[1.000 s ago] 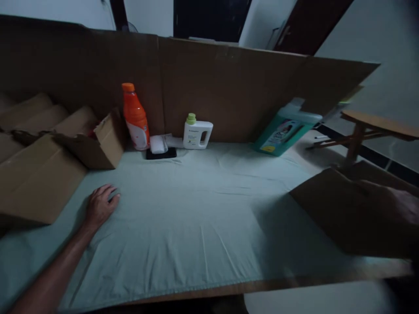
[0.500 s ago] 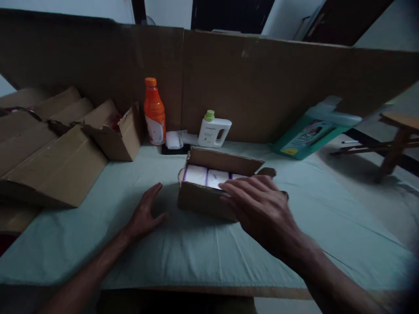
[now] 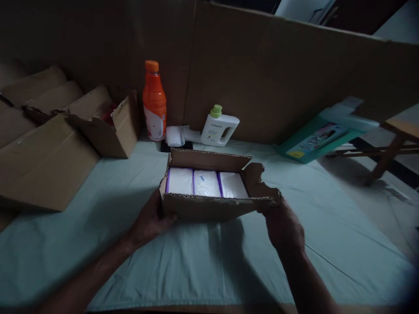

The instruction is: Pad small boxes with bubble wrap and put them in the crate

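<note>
- Squarely between our left hand [image 3: 149,223] and right hand [image 3: 284,229] is the open cardboard box [image 3: 203,209], its long axis running left to right; we cannot tell whether its base touches the cloth-covered desk [image 3: 180,270].
- Neither hand is nearer: our left fingers grasp the left end, thumb at the near lower corner, and our right fingers, partly hidden, grip the right end.
- Inside, three white packs [image 3: 205,183] sit in a row along that same axis.
- Against half a second ago, our left hand no longer stands apart from the box, and our right no longer lies over its near wall; both hold its ends.
</note>
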`<state>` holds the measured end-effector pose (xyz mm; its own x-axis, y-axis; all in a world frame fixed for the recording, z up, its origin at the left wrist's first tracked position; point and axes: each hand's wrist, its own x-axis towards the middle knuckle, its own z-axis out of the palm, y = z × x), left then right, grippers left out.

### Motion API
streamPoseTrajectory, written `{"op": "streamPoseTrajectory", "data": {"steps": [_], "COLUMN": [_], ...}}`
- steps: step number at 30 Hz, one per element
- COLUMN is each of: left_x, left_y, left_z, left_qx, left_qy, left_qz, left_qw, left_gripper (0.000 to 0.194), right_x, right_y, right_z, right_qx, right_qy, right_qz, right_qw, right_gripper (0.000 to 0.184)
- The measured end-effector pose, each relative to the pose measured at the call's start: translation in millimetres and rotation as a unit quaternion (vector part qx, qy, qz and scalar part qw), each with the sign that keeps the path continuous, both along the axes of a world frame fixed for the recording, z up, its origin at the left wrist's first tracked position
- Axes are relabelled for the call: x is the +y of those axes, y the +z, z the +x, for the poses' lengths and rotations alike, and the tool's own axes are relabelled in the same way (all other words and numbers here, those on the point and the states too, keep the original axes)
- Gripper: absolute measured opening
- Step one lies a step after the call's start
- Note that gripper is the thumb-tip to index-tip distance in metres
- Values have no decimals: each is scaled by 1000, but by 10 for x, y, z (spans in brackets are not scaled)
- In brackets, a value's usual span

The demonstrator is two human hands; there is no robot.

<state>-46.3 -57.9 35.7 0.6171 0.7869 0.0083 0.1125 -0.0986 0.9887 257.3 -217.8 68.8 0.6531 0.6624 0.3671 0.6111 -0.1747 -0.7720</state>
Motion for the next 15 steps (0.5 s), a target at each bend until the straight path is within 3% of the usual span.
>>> {"op": "streamPoseTrajectory", "data": {"steps": [4, 7, 9, 12, 15], "left_x": [67, 188, 263, 300, 237], "left_y": [54, 7, -51, -140, -211], "left_z": [53, -89, -226, -373, -391], "left_qx": [3, -2, -8, -17, -28], "left_qy": [21, 41, 59, 101, 130], "left_qz": [6, 15, 21, 21, 15], "left_qw": [1000, 999, 998, 995, 991], "left_gripper": [69, 65, 60, 54, 55], "right_x": [105, 147, 197, 394, 862], "right_y": [-115, -193, -208, -148, -18], "right_z": [-312, -576, -653, -507, -130], "right_qx": [67, 131, 175, 188, 151], "right_qy": [33, 41, 84, 151, 191], "right_qz": [-30, -41, -31, -17, -12], "right_qw": [997, 990, 981, 970, 970], "right_gripper": [38, 38, 39, 44, 43]}}
